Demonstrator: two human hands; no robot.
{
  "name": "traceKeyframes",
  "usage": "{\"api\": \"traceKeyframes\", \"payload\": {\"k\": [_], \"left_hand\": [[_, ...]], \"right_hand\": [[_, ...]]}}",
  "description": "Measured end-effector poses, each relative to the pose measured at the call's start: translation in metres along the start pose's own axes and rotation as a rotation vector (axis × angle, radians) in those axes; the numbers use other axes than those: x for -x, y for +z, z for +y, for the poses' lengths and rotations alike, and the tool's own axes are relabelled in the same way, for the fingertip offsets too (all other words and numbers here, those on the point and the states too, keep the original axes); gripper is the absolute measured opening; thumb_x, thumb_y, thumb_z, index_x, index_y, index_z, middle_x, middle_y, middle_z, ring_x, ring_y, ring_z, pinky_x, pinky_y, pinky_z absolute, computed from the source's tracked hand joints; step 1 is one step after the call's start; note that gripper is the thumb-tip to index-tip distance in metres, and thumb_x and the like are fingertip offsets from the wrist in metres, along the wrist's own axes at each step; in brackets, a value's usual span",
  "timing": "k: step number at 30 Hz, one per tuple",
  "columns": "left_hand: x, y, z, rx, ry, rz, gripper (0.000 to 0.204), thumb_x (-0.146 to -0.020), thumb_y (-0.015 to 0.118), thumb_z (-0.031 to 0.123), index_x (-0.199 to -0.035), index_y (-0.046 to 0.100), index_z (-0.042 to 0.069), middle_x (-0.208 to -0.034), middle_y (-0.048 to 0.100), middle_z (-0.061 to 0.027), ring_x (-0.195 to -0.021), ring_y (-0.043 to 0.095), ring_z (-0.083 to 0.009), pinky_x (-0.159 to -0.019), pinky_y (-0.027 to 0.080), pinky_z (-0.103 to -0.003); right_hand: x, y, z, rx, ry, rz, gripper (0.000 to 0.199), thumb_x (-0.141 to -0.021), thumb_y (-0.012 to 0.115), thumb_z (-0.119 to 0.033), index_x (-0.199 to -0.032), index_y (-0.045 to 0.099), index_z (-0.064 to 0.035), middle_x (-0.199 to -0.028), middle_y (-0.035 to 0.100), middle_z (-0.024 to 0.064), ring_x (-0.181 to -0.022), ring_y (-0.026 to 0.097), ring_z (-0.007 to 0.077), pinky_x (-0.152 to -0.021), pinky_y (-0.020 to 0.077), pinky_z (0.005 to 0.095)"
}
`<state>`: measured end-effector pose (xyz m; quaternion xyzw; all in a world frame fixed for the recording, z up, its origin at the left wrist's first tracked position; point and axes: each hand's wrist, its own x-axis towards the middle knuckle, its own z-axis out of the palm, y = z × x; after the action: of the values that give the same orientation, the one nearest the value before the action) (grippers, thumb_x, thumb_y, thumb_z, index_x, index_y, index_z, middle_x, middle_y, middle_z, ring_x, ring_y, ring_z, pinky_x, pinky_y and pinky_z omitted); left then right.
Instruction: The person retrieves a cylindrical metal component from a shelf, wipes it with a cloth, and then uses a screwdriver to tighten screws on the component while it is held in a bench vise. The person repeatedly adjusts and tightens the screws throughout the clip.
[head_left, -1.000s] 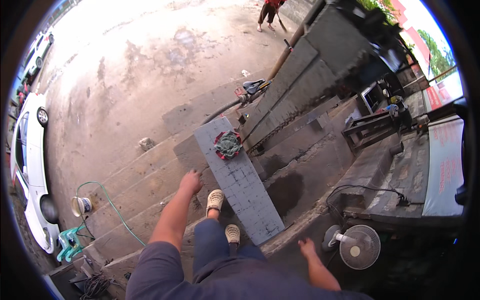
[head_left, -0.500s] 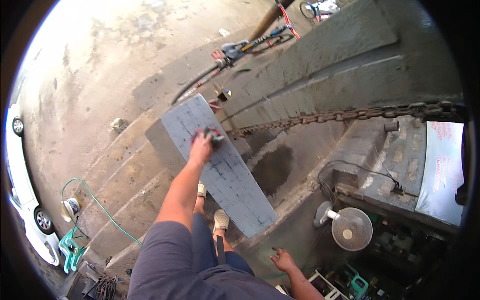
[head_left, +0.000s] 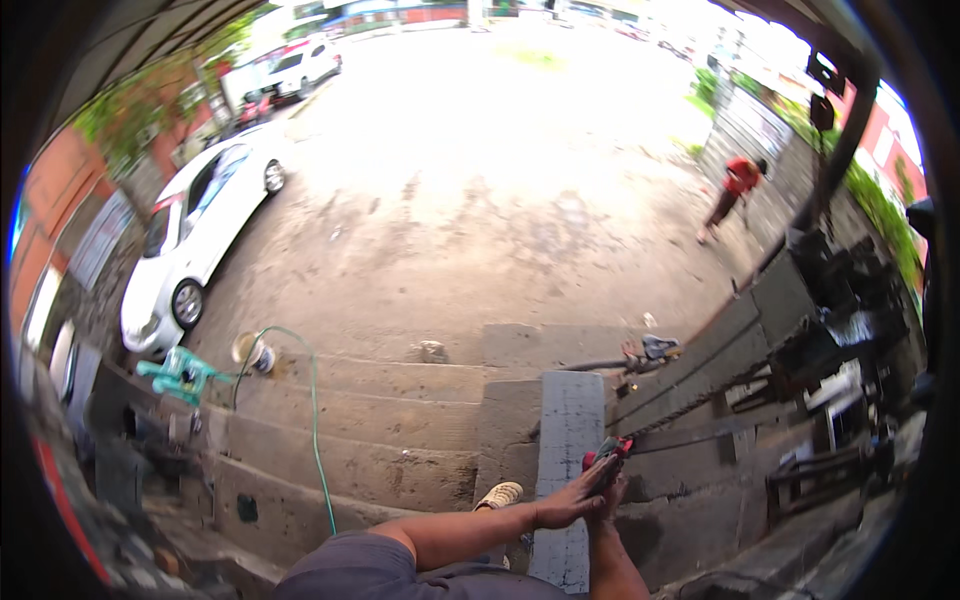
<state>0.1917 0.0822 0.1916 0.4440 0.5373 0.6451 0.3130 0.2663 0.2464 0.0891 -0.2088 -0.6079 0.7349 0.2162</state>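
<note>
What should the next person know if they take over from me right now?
Left hand: open, palm flat on the long grey slab near its right edge.
Right hand: at the red and dark tool on the slab's right edge; whether it grips the tool cannot be told.
The slab lies lengthwise down the concrete steps. A sandalled foot rests beside its left edge.
More tools lie past the slab's far end, to the right. A green hose runs down the steps on the left.
Done or left: no finished work is visible on the slab.
</note>
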Motion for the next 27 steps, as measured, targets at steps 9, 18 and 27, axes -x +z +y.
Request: {"api": "traceKeyframes", "payload": {"k": [9,18,27], "left_hand": [[0.172,-0.01,0.087,-1.049,-0.404,0.323,0.072,-0.107,0.07,0.042,-0.166,0.046,0.008,-0.158,0.059,-0.0158,-0.144,0.06,-0.0295,-0.123,0.047,-0.047],[0.358,-0.063,0.205,-1.258,-0.683,0.561,0.087,-0.098,0.08,0.04,-0.17,0.041,0.012,-0.166,0.051,-0.018,-0.15,0.055,-0.0335,-0.127,0.041,-0.051],[0.586,-0.066,0.335,-1.152,-1.019,0.797,0.08,-0.094,0.083,0.035,-0.162,0.048,0.014,-0.16,0.054,-0.0197,-0.141,0.061,-0.0379,-0.124,0.044,-0.054]], "right_hand": [[0.138,0.19,-0.197,0.987,-0.793,-0.996,0.051,-0.09,0.082,-0.047,-0.125,0.081,-0.0098,-0.125,0.08,0.0192,-0.132,0.069,0.0445,-0.121,0.0441,0.0587],[0.259,0.401,-0.243,0.319,-1.357,-1.281,0.037,-0.092,0.074,-0.025,-0.12,0.08,-0.0026,-0.119,0.08,0.0192,-0.114,0.077,0.0368,-0.106,0.056,0.0526],[0.494,0.543,-0.184,0.036,-1.234,-1.786,0.028,-0.093,0.078,-0.022,-0.117,0.081,-0.0094,-0.124,0.081,0.0149,-0.116,0.077,0.0316,-0.109,0.057,0.0485]]}}
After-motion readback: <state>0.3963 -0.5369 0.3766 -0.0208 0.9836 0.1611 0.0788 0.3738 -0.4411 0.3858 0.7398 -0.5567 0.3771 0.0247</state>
